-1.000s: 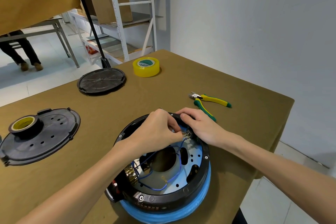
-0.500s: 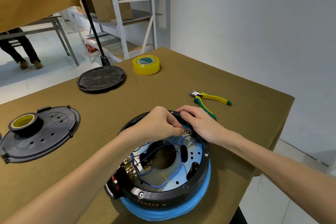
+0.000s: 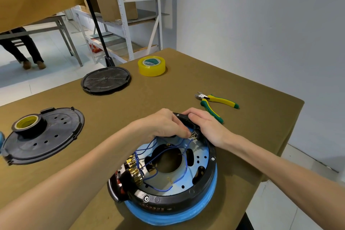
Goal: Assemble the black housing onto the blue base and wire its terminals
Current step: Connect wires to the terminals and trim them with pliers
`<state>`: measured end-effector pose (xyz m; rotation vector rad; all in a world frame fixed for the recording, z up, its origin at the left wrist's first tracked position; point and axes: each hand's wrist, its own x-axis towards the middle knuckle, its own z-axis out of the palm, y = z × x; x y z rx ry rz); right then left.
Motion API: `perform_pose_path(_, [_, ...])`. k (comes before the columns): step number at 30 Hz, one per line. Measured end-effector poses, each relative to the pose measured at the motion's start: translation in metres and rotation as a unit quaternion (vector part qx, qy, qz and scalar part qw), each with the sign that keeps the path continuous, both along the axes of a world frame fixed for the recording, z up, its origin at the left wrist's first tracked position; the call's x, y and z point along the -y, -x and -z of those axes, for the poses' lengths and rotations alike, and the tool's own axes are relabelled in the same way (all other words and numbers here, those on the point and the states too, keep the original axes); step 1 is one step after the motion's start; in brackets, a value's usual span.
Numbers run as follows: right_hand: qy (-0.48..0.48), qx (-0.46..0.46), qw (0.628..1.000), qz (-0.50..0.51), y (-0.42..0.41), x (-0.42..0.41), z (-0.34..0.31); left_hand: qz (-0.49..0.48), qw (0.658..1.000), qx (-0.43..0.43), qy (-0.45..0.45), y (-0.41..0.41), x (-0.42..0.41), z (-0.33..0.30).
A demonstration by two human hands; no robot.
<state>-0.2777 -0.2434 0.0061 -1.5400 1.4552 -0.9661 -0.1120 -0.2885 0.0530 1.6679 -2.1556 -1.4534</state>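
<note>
The round black plastic housing [image 3: 209, 166] sat on the blue disc base [image 3: 201, 213] near the front edge of the brown-covered table [image 3: 168, 99], likely within easy reach for wiring. The right hand [image 3: 207, 127] curled over its far rim, apparently steadying it, while the left hand [image 3: 164, 127] pinched a thin blue wire [image 3: 187, 145] at a brass terminal [image 3: 193, 135]. Counted: two black lids, two tape rolls, one cutter.

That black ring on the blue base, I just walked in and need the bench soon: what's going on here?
A person is wiring the black housing, which already sits on the blue base. The left hand pinches a blue wire's end at a terminal on the far rim, while the right hand steadies the housing there. The cutters lie unused beside it.
</note>
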Motion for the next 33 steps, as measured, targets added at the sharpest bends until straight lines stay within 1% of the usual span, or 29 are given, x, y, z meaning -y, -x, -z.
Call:
perform_pose_path(5, [0.013, 0.002, 1.0, 0.028, 0.002, -0.001, 0.003, 0.067, 0.997, 0.029, -0.028, -0.002, 0.004, -0.008])
perform_pose_path(8, [0.003, 0.013, 0.999, 0.042, 0.004, 0.0, 0.006, 0.083, 0.995, 0.031, -0.045, -0.002, 0.006, -0.01])
perform_pose_path(12, [0.01, 0.001, 0.999, 0.049, 0.004, 0.001, 0.007, 0.063, 0.997, 0.043, -0.006, 0.001, 0.007, -0.005])
perform_pose_path(16, [-0.003, -0.001, 0.999, 0.041, 0.003, 0.002, 0.008, 0.035, 0.999, 0.023, 0.0, 0.005, 0.009, 0.001])
perform_pose_path(18, [-0.007, 0.002, 0.999, 0.037, 0.003, 0.004, 0.008, 0.026, 1.0, 0.009, -0.009, 0.006, 0.009, 0.003])
perform_pose_path(23, [-0.006, -0.01, 0.999, 0.035, 0.001, 0.005, 0.008, 0.014, 0.996, -0.043, -0.083, 0.0, 0.005, 0.005])
perform_pose_path(25, [-0.003, -0.017, 0.999, 0.035, 0.002, 0.005, 0.006, 0.013, 0.994, -0.061, -0.084, -0.003, 0.003, 0.006])
perform_pose_path(29, [0.008, -0.033, 0.999, 0.038, 0.003, 0.001, 0.003, 0.026, 0.998, -0.05, -0.042, -0.006, 0.001, 0.006])
perform_pose_path(33, [0.002, -0.02, 0.999, 0.048, 0.003, -0.002, 0.004, 0.025, 0.996, -0.039, -0.077, -0.006, 0.0, 0.0])
